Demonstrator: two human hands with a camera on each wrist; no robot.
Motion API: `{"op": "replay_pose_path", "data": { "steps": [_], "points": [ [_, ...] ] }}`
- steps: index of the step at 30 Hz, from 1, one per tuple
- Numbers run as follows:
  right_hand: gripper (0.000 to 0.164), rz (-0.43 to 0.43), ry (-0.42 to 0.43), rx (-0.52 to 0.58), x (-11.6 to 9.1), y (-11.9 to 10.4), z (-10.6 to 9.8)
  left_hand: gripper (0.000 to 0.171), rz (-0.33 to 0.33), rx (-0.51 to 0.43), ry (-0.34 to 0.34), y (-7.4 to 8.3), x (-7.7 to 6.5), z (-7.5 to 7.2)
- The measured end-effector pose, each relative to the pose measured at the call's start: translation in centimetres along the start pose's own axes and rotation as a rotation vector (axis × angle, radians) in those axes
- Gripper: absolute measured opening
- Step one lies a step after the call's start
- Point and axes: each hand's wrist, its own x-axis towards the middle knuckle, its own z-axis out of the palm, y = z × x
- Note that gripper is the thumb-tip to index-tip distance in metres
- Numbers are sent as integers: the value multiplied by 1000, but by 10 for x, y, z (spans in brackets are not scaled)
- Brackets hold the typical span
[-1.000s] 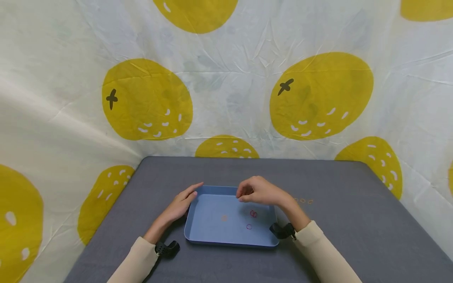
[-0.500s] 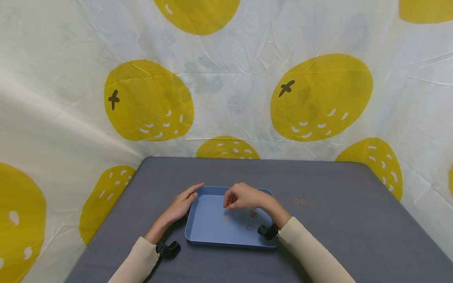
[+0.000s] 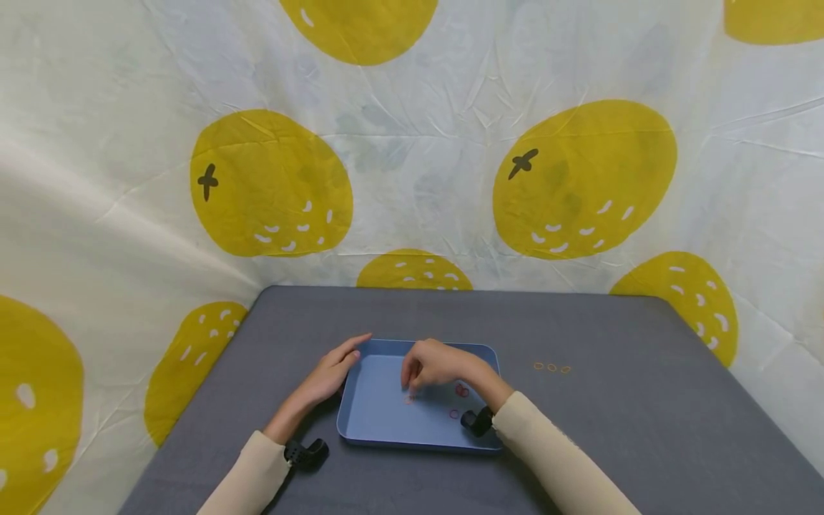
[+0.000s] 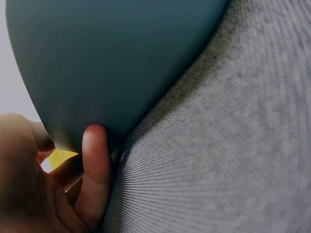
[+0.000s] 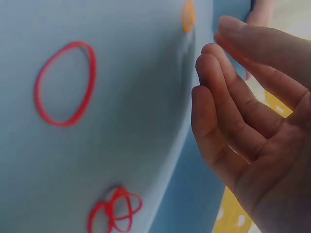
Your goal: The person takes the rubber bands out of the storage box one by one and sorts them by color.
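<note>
A shallow blue tray [image 3: 386, 429] lies on the grey cloth. My left hand [image 3: 330, 372] holds its far left corner. In the left wrist view the thumb [image 4: 95, 165] lies against the tray wall, other fingers behind the corner. Over the tray, my right hand [image 3: 431, 363] points its fingertips down close to an orange rubber band [image 3: 409, 400]. The right wrist view shows the orange band [image 5: 188, 17] apart from the loosely bent fingers, nothing visible between them. Nearer the tray's right side lie a single red rubber band [image 3: 453, 414] and a red tangled clump [image 3: 461, 390].
Three orange rubber bands [image 3: 551, 368] lie in a row on the grey tabletop [image 3: 611, 400], right of the tray. A white curtain [image 3: 421, 193] with yellow fruit prints hangs behind the table and on its sides.
My right hand has moved left and down over the tray, from its far right part to the orange band. The left hand has stayed at the corner.
</note>
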Motion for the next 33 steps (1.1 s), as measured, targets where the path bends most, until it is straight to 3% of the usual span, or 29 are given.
{"op": "replay_pose_path", "data": {
  "steps": [7,19,33],
  "points": [
    [10,1,-23,1,5,5,5,44,22,-16,-15,-2,2,-1],
    [10,11,-34,8,8,6,12,44,0,-17,-18,-1,1,-1],
    [12,-12,1,-17,5,6,14,43,15,-6,2,-2,-1,1]
  ]
}}
